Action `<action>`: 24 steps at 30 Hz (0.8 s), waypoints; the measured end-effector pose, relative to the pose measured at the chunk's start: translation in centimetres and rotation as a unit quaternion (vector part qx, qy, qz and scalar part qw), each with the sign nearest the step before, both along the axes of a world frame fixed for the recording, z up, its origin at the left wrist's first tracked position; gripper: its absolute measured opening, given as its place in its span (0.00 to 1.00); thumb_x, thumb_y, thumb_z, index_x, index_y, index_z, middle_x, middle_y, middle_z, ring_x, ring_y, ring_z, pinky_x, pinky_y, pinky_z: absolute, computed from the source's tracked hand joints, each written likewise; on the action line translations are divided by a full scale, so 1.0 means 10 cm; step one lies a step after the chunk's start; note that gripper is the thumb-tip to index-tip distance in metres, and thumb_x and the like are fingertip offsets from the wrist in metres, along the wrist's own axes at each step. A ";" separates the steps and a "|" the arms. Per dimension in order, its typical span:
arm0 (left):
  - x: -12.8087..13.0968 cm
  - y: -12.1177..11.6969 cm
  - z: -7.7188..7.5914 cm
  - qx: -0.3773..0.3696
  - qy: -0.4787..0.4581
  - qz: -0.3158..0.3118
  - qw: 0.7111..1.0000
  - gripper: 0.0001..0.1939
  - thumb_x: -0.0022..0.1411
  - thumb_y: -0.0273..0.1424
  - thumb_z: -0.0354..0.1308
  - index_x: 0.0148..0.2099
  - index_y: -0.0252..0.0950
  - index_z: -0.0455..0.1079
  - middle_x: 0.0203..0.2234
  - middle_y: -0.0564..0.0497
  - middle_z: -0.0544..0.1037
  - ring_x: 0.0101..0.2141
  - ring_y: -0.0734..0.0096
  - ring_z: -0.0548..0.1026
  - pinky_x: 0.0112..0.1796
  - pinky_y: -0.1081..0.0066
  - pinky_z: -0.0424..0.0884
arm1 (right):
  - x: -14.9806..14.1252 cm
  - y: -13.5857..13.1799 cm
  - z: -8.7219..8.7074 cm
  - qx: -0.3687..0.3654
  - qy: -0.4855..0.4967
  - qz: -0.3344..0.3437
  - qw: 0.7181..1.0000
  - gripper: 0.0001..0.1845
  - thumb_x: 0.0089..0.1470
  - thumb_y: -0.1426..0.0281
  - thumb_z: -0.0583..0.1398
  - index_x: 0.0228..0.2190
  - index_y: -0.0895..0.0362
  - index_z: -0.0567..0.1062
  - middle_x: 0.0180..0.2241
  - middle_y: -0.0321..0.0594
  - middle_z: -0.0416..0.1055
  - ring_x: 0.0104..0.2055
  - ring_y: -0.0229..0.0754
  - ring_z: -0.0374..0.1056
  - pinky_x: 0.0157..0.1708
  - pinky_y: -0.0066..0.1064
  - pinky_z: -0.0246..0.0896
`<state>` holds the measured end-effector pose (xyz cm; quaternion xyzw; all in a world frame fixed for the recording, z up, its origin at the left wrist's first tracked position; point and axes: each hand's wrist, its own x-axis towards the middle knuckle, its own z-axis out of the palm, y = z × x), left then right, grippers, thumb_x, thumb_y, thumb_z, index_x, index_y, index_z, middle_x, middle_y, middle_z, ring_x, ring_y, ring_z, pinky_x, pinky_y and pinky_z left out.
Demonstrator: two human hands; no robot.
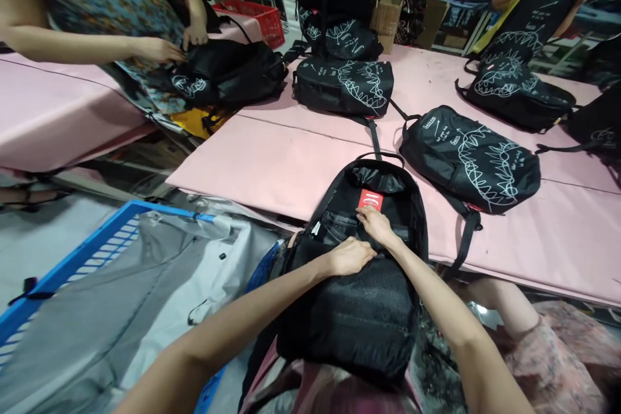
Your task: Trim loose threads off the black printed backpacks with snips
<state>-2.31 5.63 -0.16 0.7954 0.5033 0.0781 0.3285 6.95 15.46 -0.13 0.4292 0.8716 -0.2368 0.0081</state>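
A black backpack [359, 310] lies back-up at the near edge of the pink table [272, 168], its lower part hanging over my lap. A red label [370, 199] shows near its top. My left hand [350, 256] rests curled on the mesh back panel. My right hand [374, 224] lies just below the red label, fingertips pressing the fabric at a seam or zip; I cannot make out anything in them.
Several black backpacks with white scribble print [469, 158] [344, 85] [514, 92] lie across the table. A co-worker's hands [160, 49] handle another black backpack [228, 72] at the far left. A blue crate [72, 265] lined with grey plastic stands at my left. Another person sits far right.
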 end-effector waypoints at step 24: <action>-0.28 -0.35 -0.17 0.019 0.216 0.250 0.944 0.23 0.55 0.14 0.43 0.53 0.25 0.64 0.52 0.32 0.66 0.47 0.59 0.72 0.43 0.66 0.70 | 0.49 -0.05 -0.22 -0.017 -0.120 -0.012 0.993 0.14 0.61 0.60 0.48 0.39 0.50 0.70 0.39 0.38 0.70 0.40 0.42 0.68 0.30 0.27 0.54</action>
